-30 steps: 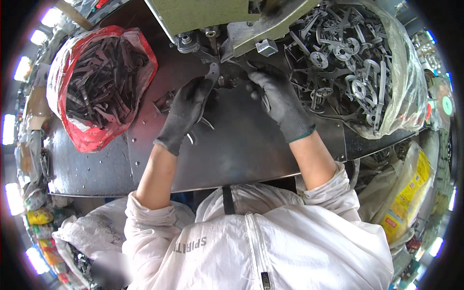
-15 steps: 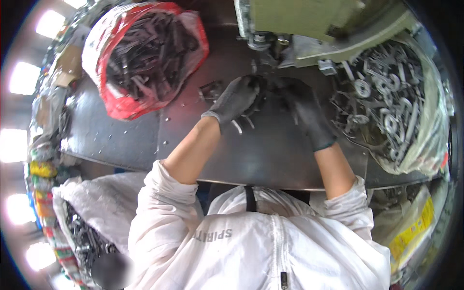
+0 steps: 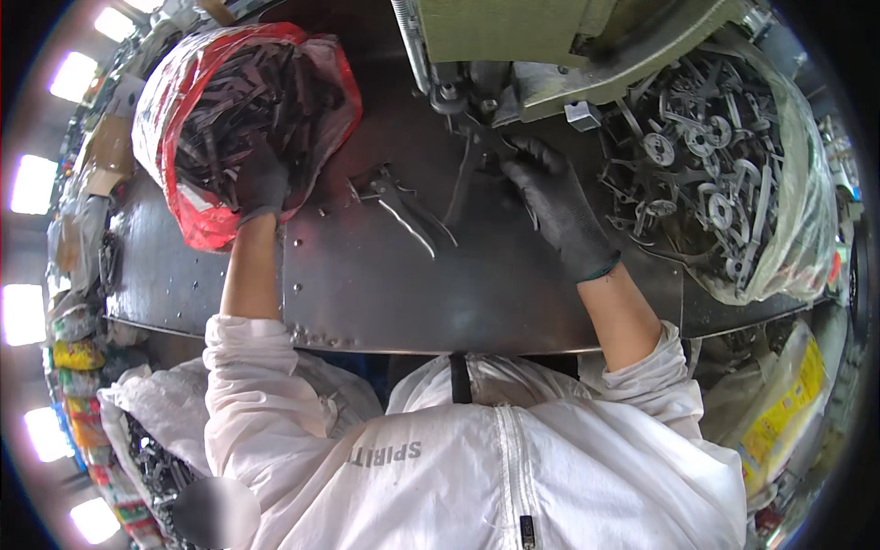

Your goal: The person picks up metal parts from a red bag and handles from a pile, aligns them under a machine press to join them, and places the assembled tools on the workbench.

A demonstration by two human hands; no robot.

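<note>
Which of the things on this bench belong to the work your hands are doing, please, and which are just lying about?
In hand:
- left hand reaching into the red bag of dark metal strips
- right hand holding a metal part at the green machine

Lying about:
- metal pieces on the steel bench
- clear bag of grey metal parts
- yellow bag

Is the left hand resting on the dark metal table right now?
No, the left hand reaches into the red bag of dark metal parts, off the table.
</note>
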